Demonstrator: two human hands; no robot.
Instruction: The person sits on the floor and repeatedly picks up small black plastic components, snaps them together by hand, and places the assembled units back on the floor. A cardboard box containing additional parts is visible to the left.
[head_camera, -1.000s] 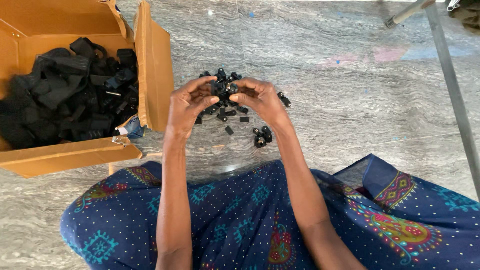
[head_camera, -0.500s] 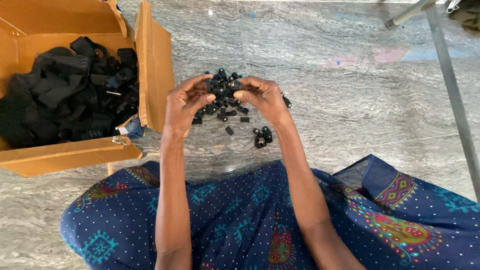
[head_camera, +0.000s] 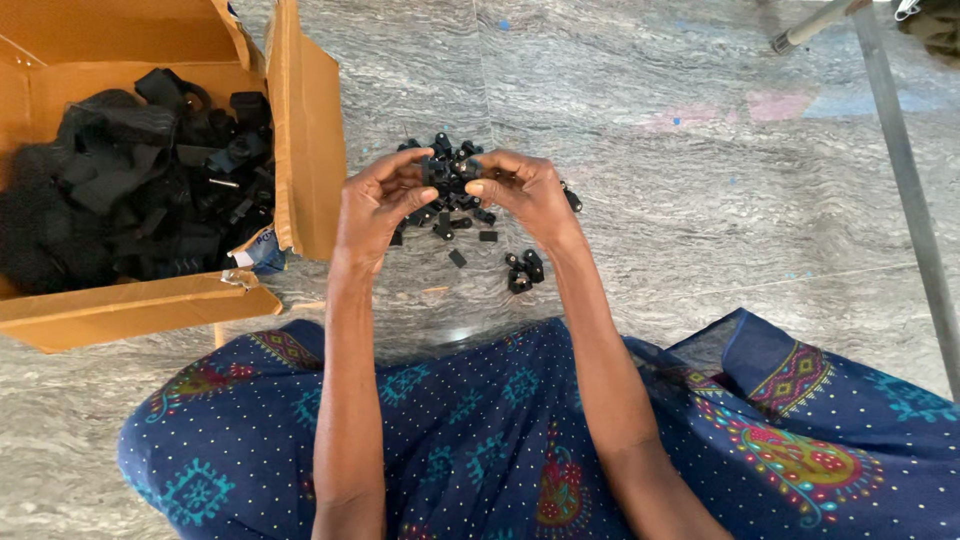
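Stone floor (head_camera: 700, 200), then open cardboard box (head_camera: 300, 150) of black parts. Both hands, left hand (head_camera: 380, 205) and right hand (head_camera: 525, 195), have drawn closer since a second ago, fingertips pinching one small black piece (head_camera: 445, 172) above the loose pile (head_camera: 450, 215): joining appears underway.

Both forearms extend forward, left hand (head_camera: 378, 205) and right hand (head_camera: 522, 195) raised close together, fingertips pinched and nearly meeting.

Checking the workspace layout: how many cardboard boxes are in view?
1: an open cardboard box on the stone floor, left of the left hand, holding black parts. Others may lie outside the frame.
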